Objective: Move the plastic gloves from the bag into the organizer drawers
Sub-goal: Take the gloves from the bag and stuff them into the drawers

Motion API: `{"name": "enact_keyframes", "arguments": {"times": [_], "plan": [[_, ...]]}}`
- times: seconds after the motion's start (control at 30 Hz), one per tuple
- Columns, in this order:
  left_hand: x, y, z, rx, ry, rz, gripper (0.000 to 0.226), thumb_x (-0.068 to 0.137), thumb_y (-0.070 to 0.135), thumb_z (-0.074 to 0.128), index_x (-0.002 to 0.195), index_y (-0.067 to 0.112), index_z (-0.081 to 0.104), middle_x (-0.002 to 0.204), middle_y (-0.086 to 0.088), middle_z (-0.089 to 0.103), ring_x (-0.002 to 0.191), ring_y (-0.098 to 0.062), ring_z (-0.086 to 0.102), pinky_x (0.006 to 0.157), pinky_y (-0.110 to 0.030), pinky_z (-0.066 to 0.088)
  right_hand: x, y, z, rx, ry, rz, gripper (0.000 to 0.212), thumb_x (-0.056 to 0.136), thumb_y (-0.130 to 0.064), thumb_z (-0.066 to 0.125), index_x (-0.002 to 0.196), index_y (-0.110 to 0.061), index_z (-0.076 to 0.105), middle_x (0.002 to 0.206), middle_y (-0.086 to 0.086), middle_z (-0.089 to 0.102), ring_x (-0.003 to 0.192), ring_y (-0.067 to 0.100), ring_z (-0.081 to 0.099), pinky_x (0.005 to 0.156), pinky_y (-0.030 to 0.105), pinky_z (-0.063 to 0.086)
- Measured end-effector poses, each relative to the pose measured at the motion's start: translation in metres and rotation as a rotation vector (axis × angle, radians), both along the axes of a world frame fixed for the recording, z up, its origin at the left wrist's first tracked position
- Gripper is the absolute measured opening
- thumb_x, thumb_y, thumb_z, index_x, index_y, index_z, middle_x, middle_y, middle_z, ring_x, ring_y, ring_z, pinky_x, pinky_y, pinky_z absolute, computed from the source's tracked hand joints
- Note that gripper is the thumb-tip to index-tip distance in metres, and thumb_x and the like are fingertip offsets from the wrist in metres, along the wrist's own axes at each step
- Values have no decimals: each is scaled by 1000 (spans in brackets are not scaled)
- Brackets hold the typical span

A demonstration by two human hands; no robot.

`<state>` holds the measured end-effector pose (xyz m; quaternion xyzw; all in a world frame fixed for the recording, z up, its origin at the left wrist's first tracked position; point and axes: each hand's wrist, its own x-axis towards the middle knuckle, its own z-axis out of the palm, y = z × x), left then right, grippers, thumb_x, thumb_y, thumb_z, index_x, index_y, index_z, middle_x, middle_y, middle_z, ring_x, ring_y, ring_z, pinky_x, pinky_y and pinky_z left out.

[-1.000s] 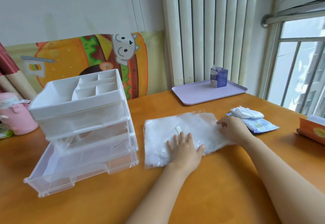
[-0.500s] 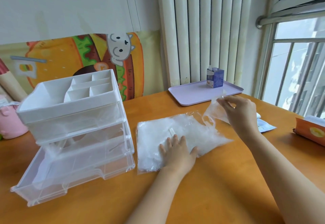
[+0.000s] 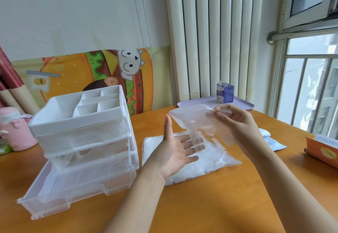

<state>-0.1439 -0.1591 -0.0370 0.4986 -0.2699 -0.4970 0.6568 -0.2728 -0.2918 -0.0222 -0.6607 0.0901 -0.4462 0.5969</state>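
Plastic glove [image 3: 193, 121] edge pinched, right hand [image 3: 236, 123], above bag [image 3: 206, 161].

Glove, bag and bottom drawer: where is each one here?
Glove [image 3: 193, 121]: head view, its crumpled middle.
Bag [image 3: 214, 161]: head view, bare right half.
Bottom drawer [image 3: 51, 207]: head view, clear front wall.

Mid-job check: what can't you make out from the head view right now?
All in the head view:
- whether the glove pinched by the right hand is one or several: the clear film overlaps.
- how full the bag is: the left hand and the glove cover part of it.
- the organizer upper drawers' contents: frosted fronts.
- orange box: cut off by the right edge.
- carton: print too small.
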Motion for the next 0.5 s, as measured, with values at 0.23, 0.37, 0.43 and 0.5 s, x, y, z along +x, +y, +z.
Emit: {"name": "enact_keyframes", "arguments": {"times": [0.23,0.37,0.43,0.5], "plan": [[13,26,5,-159,268,-14,111,70,90,25,104,-4,72,128,-20,59,123,-31,55,102,-59,30,-5,-2,1,48,6,405,5,83,-10,63,81,-14,62,76,7,59,69,19,54,62,19,44],[23,45,23,-86,123,70,102,75,85,27,76,-4,76,89,-20,71,91,-29,71,102,-62,33,-1,-1,-5,-55,132,466,8,85,-9,64,87,-4,58,100,9,69,94,24,62,85,30,43],[26,59,35,35,-51,68,98,74,83,27,72,-1,77,81,-17,71,82,-26,72,104,-60,32,1,4,-5,-125,185,467,4,90,-4,58,88,-1,57,112,12,69,110,25,63,95,33,44],[30,69,40,143,-182,46,94,72,81,34,84,-1,78,94,-21,64,82,-26,71,98,-56,43,5,10,-6,-185,229,411,7,92,0,55,87,-2,59,109,11,70,110,23,63,96,31,45]]}}
